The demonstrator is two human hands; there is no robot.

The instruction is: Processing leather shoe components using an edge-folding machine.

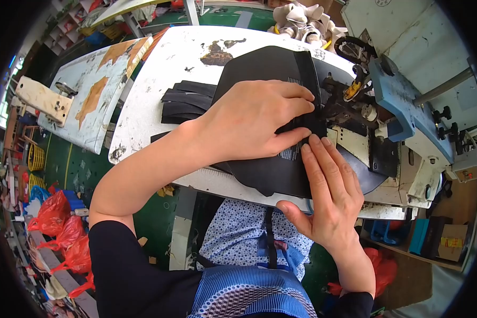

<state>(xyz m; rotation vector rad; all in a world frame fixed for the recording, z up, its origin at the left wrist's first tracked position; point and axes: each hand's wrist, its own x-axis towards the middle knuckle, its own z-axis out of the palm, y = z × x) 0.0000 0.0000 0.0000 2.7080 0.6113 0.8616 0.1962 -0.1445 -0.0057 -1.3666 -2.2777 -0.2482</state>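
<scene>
Touching black panel (270, 177) at machine (395, 98)

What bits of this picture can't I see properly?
Head view: the patch of black panel under the left hand, covered by that hand.
Head view: what's inside the red bags, hidden by their plastic.
Head view: most of the right sleeve, cut off by the bottom edge.

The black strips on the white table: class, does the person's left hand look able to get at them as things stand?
Probably yes: the left hand would first need to leave the black panel, but the black strips lie near its wrist, outer ends uncovered.
</scene>
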